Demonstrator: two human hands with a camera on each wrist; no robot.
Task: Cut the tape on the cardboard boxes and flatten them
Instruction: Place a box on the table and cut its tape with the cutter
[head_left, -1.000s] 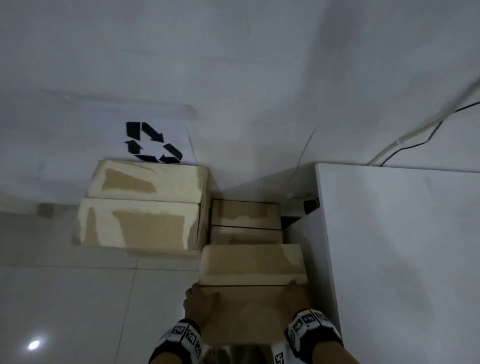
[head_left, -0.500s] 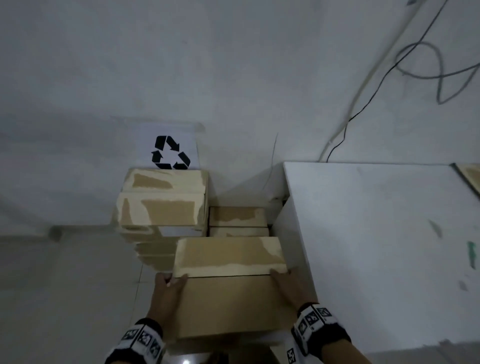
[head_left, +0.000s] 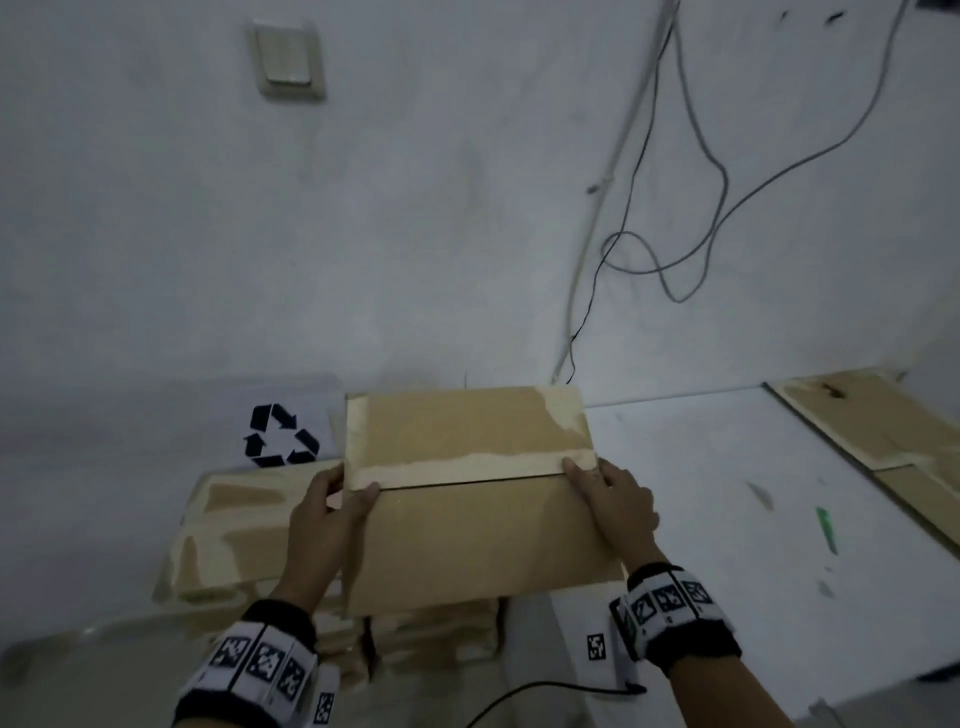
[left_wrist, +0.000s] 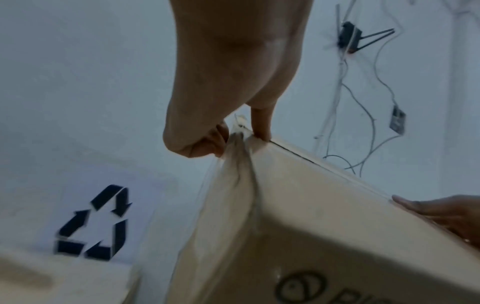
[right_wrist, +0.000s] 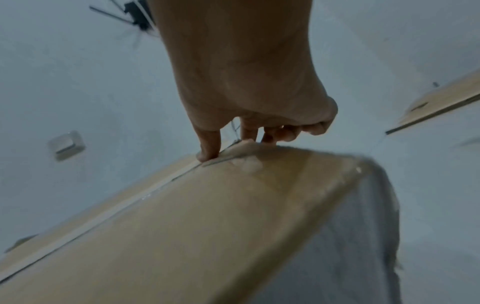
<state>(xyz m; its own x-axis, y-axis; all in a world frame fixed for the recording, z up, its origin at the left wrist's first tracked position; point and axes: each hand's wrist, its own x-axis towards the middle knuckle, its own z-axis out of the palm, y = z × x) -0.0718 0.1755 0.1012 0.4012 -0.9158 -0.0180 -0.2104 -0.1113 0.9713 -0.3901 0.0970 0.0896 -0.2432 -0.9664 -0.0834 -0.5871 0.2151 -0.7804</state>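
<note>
I hold a brown cardboard box (head_left: 467, 509) in the air in front of me, its top seam (head_left: 467, 479) closed, pale torn patches on the far flap. My left hand (head_left: 332, 514) grips its left end, thumb on top at the seam, fingers curled on the side. My right hand (head_left: 613, 504) grips the right end the same way. In the left wrist view clear tape (left_wrist: 239, 174) runs down the box's end (left_wrist: 324, 216) under my fingers (left_wrist: 262, 127). The right wrist view shows a finger (right_wrist: 207, 148) pressing on the seam of the box (right_wrist: 194, 216).
A stack of more boxes (head_left: 239, 530) stands below left, under a recycle sign (head_left: 280, 436) on the wall. A white table (head_left: 727, 493) lies to the right with flattened cardboard (head_left: 883, 431) at its far side. Cables (head_left: 675, 249) hang on the wall.
The box has come up off the stack by the table to about table height. Both hands have kept their hold, and my view has risen with it.
</note>
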